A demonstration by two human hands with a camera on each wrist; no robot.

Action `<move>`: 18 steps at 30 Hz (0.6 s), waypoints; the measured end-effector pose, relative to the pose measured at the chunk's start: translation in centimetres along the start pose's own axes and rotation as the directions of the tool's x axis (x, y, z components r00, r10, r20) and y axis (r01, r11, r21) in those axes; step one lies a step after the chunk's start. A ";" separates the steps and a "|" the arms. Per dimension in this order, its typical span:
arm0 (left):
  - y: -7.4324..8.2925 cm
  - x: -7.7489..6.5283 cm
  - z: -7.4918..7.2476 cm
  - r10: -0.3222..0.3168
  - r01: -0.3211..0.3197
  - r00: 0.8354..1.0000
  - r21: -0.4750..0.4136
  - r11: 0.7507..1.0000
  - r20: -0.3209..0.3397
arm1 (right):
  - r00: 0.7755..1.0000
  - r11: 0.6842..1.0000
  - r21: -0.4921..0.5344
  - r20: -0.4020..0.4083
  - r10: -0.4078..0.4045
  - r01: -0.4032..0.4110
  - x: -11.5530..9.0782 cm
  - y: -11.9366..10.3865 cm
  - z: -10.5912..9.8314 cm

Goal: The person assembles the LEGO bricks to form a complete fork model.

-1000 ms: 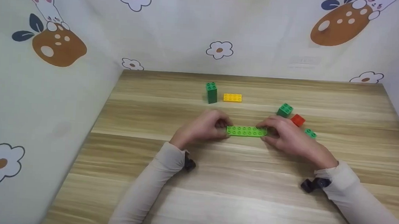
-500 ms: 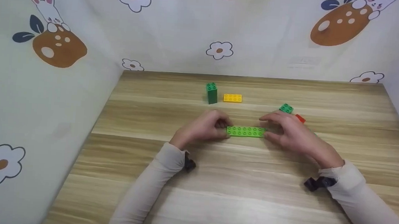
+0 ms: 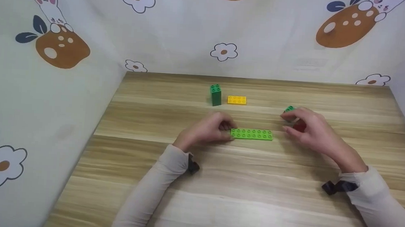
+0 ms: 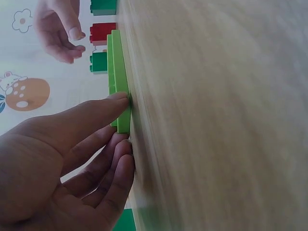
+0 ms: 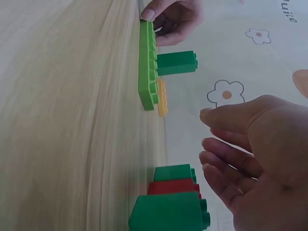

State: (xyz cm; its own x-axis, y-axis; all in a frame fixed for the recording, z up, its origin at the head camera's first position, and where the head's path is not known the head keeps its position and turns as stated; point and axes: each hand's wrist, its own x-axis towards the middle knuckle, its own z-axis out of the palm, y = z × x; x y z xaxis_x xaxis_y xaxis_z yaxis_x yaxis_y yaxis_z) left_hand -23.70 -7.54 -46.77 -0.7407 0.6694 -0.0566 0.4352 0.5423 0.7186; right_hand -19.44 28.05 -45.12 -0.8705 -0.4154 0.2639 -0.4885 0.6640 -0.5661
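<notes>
A long light green studded building plate point(image 3: 251, 134) lies flat on the table in front of the person. The left hand point(image 3: 208, 131) pinches its left end between thumb and fingers, as the left wrist view also shows. Apart from the plate's right end, the right hand point(image 3: 312, 130) hovers with fingers and thumb spread and nothing between them. Beneath and behind it are a red brick point(image 3: 299, 126) and a green brick point(image 3: 289, 109), both partly covered. Another green brick point(image 5: 166, 211), nearest the camera in the right wrist view, is hidden by the hand in the head view.
Toward the back stands a tall dark green brick point(image 3: 216, 96), with a flat yellow plate point(image 3: 237, 100) to its right. A patterned wall covering point(image 3: 179, 30) rises behind the wooden table point(image 3: 218, 193) and along its left side.
The right hand has let go of the plate's right end and moved right and slightly back, over the red and green bricks. The left hand keeps its pinch in place.
</notes>
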 end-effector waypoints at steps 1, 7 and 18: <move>0.0 0.0 0.0 -0.001 0.001 1.000 -0.003 1.000 0.000 | 1.000 1.000 0.008 0.006 0.009 -0.009 -0.1 0.1 -0.1; 0.0 0.0 0.0 0.009 -0.009 1.000 0.001 1.000 0.001 | 0.994 0.997 0.005 0.083 0.071 -0.072 -0.5 0.4 -1.8; 0.0 0.1 -0.1 -0.003 0.003 1.000 -0.002 1.000 0.004 | 0.972 0.986 -0.096 0.175 0.154 -0.138 -0.8 1.0 -4.1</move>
State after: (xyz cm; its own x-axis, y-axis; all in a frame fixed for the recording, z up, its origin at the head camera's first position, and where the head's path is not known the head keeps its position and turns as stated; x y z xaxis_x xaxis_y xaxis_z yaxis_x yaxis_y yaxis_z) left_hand -23.76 -7.51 -46.72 -0.7399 0.6698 -0.0619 0.4318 0.5435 0.7199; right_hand -19.49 31.63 -42.67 -0.9111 -0.4109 0.0329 -0.3668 0.7717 -0.5196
